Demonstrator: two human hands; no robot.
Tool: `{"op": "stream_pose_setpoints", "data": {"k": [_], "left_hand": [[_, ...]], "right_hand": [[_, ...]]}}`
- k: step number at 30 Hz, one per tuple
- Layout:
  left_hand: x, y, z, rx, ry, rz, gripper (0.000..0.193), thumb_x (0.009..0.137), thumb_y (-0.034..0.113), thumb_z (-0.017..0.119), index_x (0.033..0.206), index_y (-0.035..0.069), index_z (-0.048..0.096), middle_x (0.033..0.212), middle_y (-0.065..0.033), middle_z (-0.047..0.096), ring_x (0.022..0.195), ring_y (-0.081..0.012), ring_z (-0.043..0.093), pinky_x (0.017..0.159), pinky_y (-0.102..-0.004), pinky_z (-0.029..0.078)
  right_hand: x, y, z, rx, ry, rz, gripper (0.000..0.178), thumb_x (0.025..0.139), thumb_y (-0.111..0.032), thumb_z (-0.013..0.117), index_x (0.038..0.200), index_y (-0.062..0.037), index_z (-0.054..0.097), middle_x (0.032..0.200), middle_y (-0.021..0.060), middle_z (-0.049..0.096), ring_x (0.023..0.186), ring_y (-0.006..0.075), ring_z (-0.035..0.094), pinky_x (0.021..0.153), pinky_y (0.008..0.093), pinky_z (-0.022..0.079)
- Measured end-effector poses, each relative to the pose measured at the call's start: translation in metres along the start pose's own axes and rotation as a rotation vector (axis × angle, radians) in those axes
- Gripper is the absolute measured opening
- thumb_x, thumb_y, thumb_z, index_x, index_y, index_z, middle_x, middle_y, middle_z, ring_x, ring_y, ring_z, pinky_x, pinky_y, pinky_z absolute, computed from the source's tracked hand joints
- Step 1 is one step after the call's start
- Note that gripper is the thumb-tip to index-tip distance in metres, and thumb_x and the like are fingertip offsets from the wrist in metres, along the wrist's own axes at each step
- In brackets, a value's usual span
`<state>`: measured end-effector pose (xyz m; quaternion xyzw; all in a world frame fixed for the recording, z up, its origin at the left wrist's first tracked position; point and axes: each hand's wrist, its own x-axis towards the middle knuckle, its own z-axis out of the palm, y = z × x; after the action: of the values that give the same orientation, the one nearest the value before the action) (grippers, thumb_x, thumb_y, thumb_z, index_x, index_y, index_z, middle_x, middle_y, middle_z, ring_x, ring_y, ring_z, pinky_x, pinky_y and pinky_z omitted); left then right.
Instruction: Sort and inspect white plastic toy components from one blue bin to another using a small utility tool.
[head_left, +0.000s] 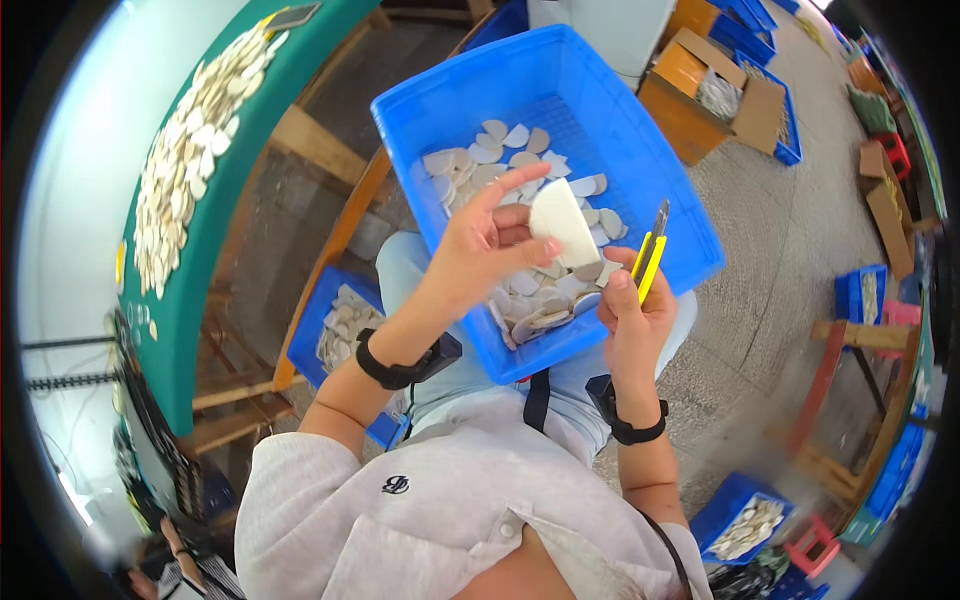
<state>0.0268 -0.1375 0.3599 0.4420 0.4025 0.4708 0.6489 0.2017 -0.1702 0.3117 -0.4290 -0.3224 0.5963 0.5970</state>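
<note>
My left hand (pixel 478 248) is closed around a thick, white half-round piece (pixel 566 225), thumb on the near side and the other fingers behind it. Whether that is one piece or a stack, I cannot tell. Just to its right, my right hand (pixel 640 315) grips a yellow-and-black utility knife (pixel 650 255) with its tip pointing up and away. Both hands are over a large blue crate (pixel 640 140), which rests at my lap. Many loose white and greyish half-round pieces (pixel 450 170) lie in the crate, partly hidden under my hands.
On the left, a green table (pixel 190 330) carries a long heap of pale pieces (pixel 190 150). Beside my left leg stands another blue crate (pixel 310 325) of pieces. An opened cardboard box (pixel 690 95) is at the far right; a filled blue crate (pixel 715 505) sits at the lower right.
</note>
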Motion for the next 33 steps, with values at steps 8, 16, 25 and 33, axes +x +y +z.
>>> {"op": "stream_pose_setpoints", "data": {"k": [8,16,25,33], "left_hand": [[-0.051,0.000,-0.008,0.187,0.112,0.133,0.058,0.079,0.004,0.066,0.131,0.003,0.040,0.106,-0.0123,0.062,0.096,-0.0174,0.061,0.083,-0.0294,0.049],[-0.070,-0.005,-0.017,0.218,0.014,0.287,0.048,0.086,0.008,0.058,0.130,0.001,0.041,0.124,-0.0129,0.051,0.110,-0.0195,0.054,0.087,-0.0305,0.046],[-0.069,-0.015,-0.017,-0.053,0.058,0.090,0.034,0.088,0.012,0.047,0.120,0.001,0.042,0.112,-0.0080,0.047,0.102,-0.0156,0.046,0.090,-0.0305,0.037],[-0.067,-0.023,-0.024,0.331,0.181,0.377,0.028,0.080,0.022,0.059,0.097,0.004,0.047,0.088,-0.0076,0.044,0.084,-0.0230,0.039,0.076,-0.0314,0.031]], "right_hand": [[-0.008,0.012,0.027,-0.043,-0.184,0.125,0.019,0.086,-0.015,0.061,0.092,0.0015,0.057,0.054,-0.0061,0.037,0.043,0.0026,0.029,0.039,0.0191,0.022],[-0.011,0.013,0.026,0.063,-0.325,0.277,0.019,0.082,-0.014,0.066,0.091,0.0024,0.062,0.059,-0.0037,0.047,0.048,0.0038,0.038,0.042,0.0200,0.028],[-0.031,-0.007,0.035,-0.627,-0.170,-0.299,0.027,0.084,-0.017,0.063,0.105,0.0007,0.060,0.082,0.0052,0.061,0.064,0.0084,0.051,0.055,0.0215,0.039],[-0.029,-0.029,0.046,-1.067,-0.468,-0.649,0.035,0.076,-0.011,0.067,0.109,-0.0015,0.061,0.070,0.0077,0.056,0.052,0.0179,0.048,0.046,0.0272,0.036]]}}
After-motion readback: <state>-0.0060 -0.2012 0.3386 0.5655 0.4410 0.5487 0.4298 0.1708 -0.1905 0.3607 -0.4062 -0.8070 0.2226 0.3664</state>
